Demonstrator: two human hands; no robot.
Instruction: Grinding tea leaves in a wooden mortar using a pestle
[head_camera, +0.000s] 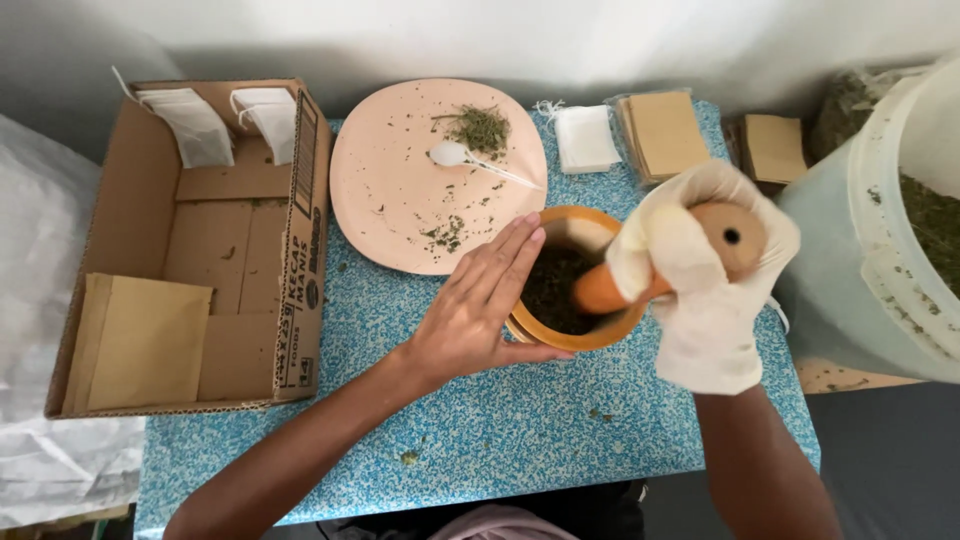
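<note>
the left hand (478, 305) lies flat, grip open, against the wooden mortar (575, 290) just right of the pink plate (400, 190), while the gloved right hand (705, 280) grips the pestle (620, 285) in it.

Premises appear to be a small home herb-packing station. Evidence: wooden mortar (572, 290) of crushed dried leaves at centre, empty filter bags (585, 138) and paper envelopes (664, 134) along the top, cardboard box (130, 210) at left, leaf-filled bucket (880, 240) at right.
</note>
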